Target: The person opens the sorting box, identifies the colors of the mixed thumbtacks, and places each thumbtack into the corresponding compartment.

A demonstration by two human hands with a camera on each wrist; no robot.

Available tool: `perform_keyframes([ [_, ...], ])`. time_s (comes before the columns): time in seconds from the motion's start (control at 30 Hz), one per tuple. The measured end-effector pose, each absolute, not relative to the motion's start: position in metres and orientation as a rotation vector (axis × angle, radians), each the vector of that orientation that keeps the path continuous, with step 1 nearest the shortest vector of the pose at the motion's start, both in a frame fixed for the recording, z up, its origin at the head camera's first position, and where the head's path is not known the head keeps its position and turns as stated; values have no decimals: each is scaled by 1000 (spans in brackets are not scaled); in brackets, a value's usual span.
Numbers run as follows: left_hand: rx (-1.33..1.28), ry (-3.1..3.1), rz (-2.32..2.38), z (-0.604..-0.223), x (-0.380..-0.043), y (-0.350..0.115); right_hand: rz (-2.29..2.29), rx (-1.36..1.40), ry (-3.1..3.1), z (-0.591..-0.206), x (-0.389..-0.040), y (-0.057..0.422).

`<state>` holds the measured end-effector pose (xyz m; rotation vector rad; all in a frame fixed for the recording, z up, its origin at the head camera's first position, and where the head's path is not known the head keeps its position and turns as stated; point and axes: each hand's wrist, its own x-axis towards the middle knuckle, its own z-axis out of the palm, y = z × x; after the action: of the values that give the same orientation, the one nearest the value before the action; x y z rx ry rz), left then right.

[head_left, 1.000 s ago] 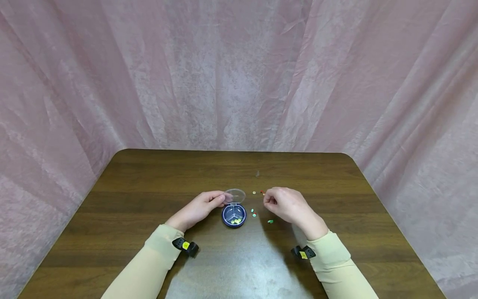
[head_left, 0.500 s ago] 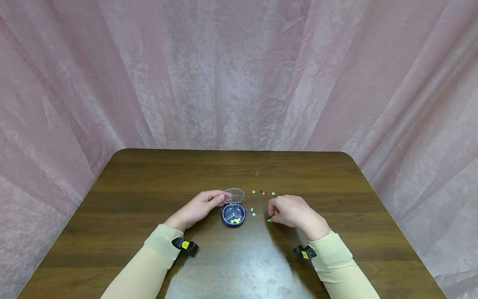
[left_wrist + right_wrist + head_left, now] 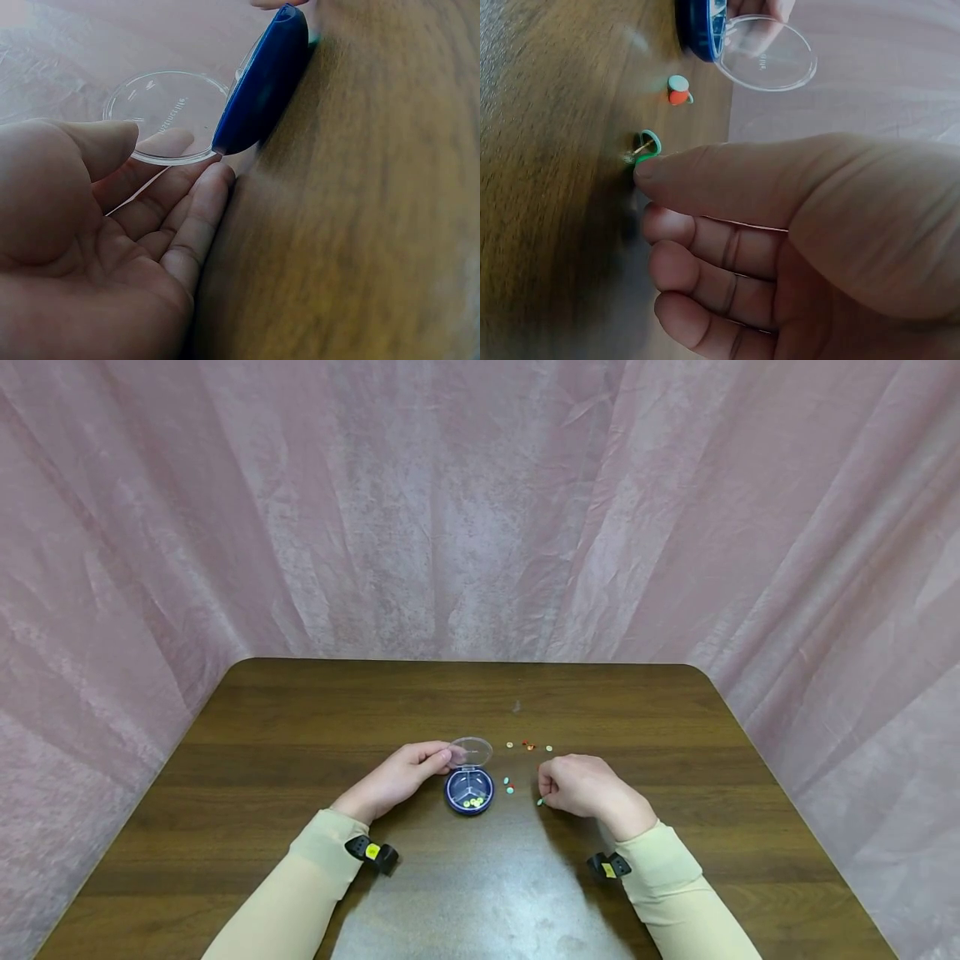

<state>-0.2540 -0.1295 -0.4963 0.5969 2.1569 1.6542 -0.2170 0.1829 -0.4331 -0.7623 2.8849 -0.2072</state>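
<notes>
A round blue pill case (image 3: 469, 791) stands on the table with its clear lid (image 3: 471, 751) raised. Several yellow thumbtacks (image 3: 472, 802) lie in its front compartment; the compartments further back look bare. My left hand (image 3: 408, 777) pinches the lid's left edge between thumb and fingers. To the right of the case, my right hand (image 3: 585, 787) is down at the table, fingers curled. Its thumb tip presses a green thumbtack (image 3: 648, 159), whose metal pin shows in the right wrist view; the index fingertip is hidden behind the thumb.
Between case and right hand lie mint thumbtacks (image 3: 510, 790) with a red one. Further back are a few red and orange thumbtacks (image 3: 528, 745), a pale one (image 3: 509, 745) and another pale one (image 3: 549, 748). A pink curtain (image 3: 480, 510) hangs behind the wooden table (image 3: 300, 702).
My right hand has moved from the red and orange thumbtacks toward me, down to the green ones, and closed its thumb on one. My left hand and the case have stayed put.
</notes>
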Motion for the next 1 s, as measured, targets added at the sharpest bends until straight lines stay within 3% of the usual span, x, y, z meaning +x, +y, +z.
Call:
perform_keyframes([
  [1.0,583,2156,1650,-497,-253,-130,-195,-718,3049,-434,-223,188],
])
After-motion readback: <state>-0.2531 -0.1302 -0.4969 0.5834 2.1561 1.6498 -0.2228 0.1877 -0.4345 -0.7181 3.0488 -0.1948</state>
